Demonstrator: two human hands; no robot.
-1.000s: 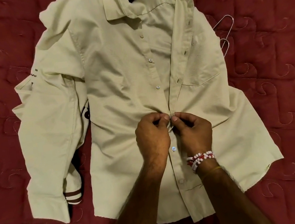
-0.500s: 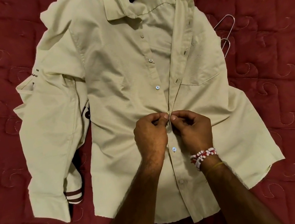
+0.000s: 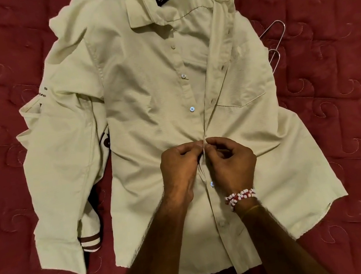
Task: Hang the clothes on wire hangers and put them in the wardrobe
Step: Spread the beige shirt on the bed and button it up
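Left hand and right hand still pinch the shirt front at one button; nothing has moved. Buttoning looks unfinished, and the hanger waits.

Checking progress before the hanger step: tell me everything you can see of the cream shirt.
The cream shirt lies front-up on the red bedspread, collar farthest, black label inside the neck. Woven-looking cloth, chest pocket, sleeve folded alongside. Placket open above mid-front, three buttons undone; buttoned below. The left hand and right hand pinch the placket there. Wire hangers poke out beside its shoulder.
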